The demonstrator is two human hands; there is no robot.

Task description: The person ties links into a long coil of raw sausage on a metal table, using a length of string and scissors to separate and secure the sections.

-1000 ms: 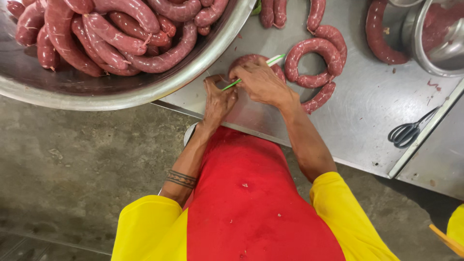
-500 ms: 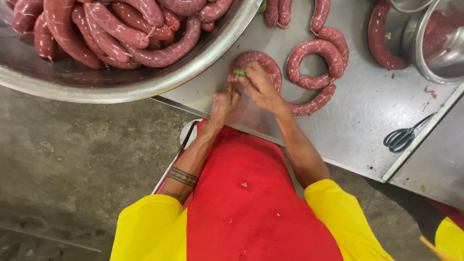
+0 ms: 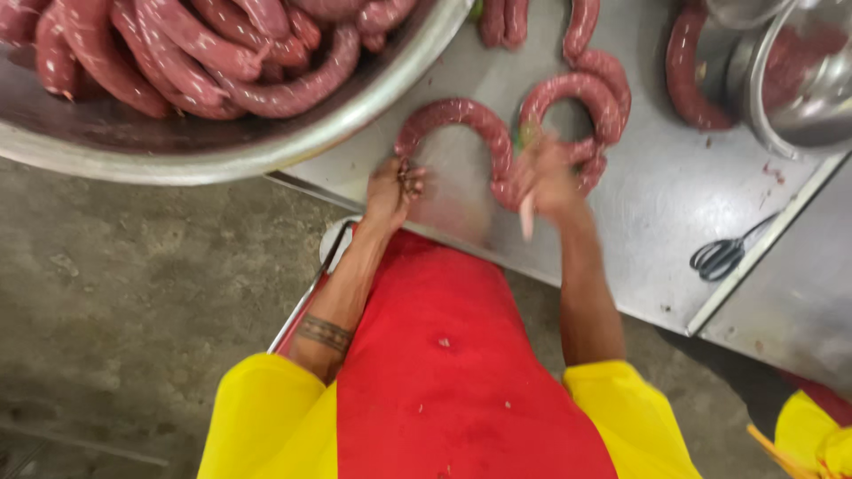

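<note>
Hands pulled apart since half a second ago | left hand [image 3: 395, 188] fingers clamped on one end of curved dark-red sausage ring [image 3: 461, 120] on steel worktop [image 3: 639, 239] | right hand [image 3: 546, 182] blurred, grip unclear, at other end | green tie no longer visible; knot probably being cinched

right hand [image 3: 548, 182] motion-blurred, bowl [image 3: 266, 151] cut off

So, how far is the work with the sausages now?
Done: many sausages fill the big metal bowl, and curved ones lie on the steel table. In hand: the left hand and right hand each grip an end of one sausage ring. Left: whether more sausages wait cannot be told; the scissors lie unused.
</note>
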